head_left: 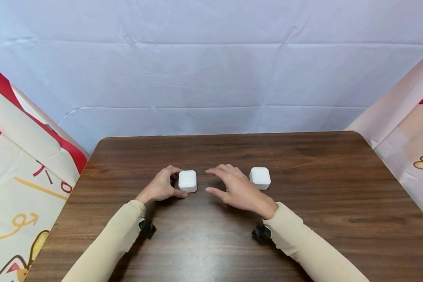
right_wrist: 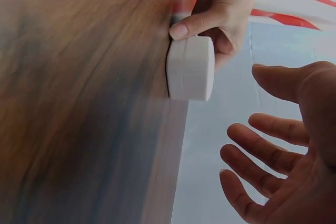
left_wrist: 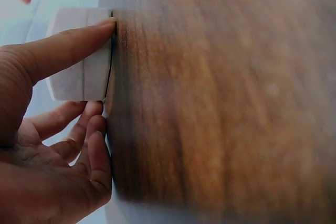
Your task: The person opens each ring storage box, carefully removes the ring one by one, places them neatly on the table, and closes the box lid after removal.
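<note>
A small white square box (head_left: 187,180) with rounded corners stands on the wooden table, left of its middle. Around its left side my left hand (head_left: 161,185) holds it, thumb along the near side and fingers behind. In the left wrist view a thin seam runs across the box's side (left_wrist: 97,72), beneath the thumb. My right hand (head_left: 237,188) hovers over the table between this box and a second white box (head_left: 260,178), its fingers spread and nothing in them. That second box sits just beyond the right hand, apart from the first one.
The dark wooden table (head_left: 320,188) has rounded far corners. A pale creased cloth (head_left: 211,78) hangs behind it. Printed cloths hang at the left (head_left: 28,188) and right (head_left: 412,156). A black wrist camera (head_left: 147,228) is strapped to the left wrist, another (head_left: 261,232) to the right.
</note>
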`<state>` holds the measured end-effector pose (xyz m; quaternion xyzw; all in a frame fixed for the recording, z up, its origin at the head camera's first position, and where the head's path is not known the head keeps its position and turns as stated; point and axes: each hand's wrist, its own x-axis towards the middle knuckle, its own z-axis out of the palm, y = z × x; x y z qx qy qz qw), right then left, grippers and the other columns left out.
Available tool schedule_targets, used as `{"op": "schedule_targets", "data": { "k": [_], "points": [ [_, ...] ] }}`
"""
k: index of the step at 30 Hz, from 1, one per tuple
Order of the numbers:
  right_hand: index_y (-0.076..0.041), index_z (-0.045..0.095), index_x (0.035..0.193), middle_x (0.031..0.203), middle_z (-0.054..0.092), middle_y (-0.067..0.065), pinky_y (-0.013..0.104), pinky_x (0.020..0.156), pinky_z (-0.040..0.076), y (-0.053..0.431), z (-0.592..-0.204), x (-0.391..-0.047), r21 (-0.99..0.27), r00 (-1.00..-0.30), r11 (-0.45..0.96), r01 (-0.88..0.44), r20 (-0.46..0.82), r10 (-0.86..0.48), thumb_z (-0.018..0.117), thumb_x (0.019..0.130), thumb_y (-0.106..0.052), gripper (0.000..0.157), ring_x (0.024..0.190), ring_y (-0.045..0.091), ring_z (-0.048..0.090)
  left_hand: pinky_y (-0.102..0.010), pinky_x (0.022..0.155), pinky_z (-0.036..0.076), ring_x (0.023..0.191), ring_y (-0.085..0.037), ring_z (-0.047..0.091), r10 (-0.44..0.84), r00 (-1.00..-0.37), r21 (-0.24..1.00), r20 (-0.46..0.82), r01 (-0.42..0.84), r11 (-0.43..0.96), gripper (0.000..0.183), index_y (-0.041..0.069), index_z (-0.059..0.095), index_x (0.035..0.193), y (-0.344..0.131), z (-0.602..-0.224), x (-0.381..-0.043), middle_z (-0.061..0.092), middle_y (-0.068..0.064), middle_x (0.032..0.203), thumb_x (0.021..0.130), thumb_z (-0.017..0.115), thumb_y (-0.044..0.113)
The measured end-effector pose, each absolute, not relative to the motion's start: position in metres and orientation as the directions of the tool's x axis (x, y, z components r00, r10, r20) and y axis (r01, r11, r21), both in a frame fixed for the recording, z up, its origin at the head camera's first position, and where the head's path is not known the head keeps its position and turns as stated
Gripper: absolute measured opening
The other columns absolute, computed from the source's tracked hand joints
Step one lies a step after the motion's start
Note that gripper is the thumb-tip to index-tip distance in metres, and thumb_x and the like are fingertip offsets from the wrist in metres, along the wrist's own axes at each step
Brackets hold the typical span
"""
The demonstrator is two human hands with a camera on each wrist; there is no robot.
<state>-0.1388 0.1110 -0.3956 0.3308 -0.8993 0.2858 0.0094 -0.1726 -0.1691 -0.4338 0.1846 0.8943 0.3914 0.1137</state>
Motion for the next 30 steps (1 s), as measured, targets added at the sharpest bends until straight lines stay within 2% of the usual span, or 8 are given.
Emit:
{"op": "schedule_targets", "data": {
  "k": [9, 16, 22, 30],
  "points": [
    [-0.008, 0.052, 0.145, 0.136, 0.057, 0.007, 0.049, 0.105, 0.042, 0.085, -0.404, -0.152, -0.496, -0.772, 0.627, -0.600, 0.156, -0.616, 0.074, 0.093, -0.041, 0.065, 0.126, 0.026, 0.054, -0.048, 0.096, 0.047, 0.109, -0.032, 0.056, 0.409, -0.910, 0.759, -0.064, 0.222, 0.612, 0.066, -0.004, 0.064, 0.125, -0.169, -0.435, -0.175, 0.061, -0.014, 0.118, 0.069, 0.095, 0.012],
    [-0.006, 0.046, 0.150, 0.140, 0.053, 0.010, 0.050, 0.106, 0.042, 0.071, -0.411, -0.160, -0.510, -0.773, 0.627, -0.589, 0.127, -0.622, 0.078, 0.091, -0.039, 0.075, 0.129, 0.029, 0.052, -0.049, 0.097, 0.047, 0.111, -0.033, 0.055, 0.418, -0.905, 0.765, -0.083, 0.211, 0.609, 0.066, -0.005, 0.063, 0.127, -0.171, -0.436, -0.176, 0.060, -0.015, 0.120, 0.072, 0.094, 0.012],
    [-0.004, 0.045, 0.149, 0.137, 0.055, 0.011, 0.047, 0.102, 0.045, 0.063, -0.415, -0.166, -0.514, -0.764, 0.621, -0.592, 0.111, -0.636, 0.080, 0.089, -0.038, 0.077, 0.125, 0.028, 0.054, -0.049, 0.096, 0.047, 0.112, -0.033, 0.055, 0.407, -0.908, 0.772, -0.100, 0.187, 0.607, 0.066, -0.005, 0.063, 0.128, -0.172, -0.436, -0.176, 0.059, -0.015, 0.121, 0.072, 0.094, 0.011],
    [-0.004, 0.050, 0.146, 0.130, 0.057, 0.010, 0.043, 0.092, 0.049, 0.056, -0.420, -0.171, -0.523, -0.764, 0.624, -0.580, 0.082, -0.640, 0.079, 0.090, -0.036, 0.071, 0.114, 0.024, 0.056, -0.048, 0.095, 0.047, 0.109, -0.031, 0.055, 0.405, -0.909, 0.768, -0.094, 0.193, 0.611, 0.065, -0.004, 0.064, 0.126, -0.171, -0.437, -0.177, 0.060, -0.014, 0.118, 0.070, 0.095, 0.011]
  ]
}}
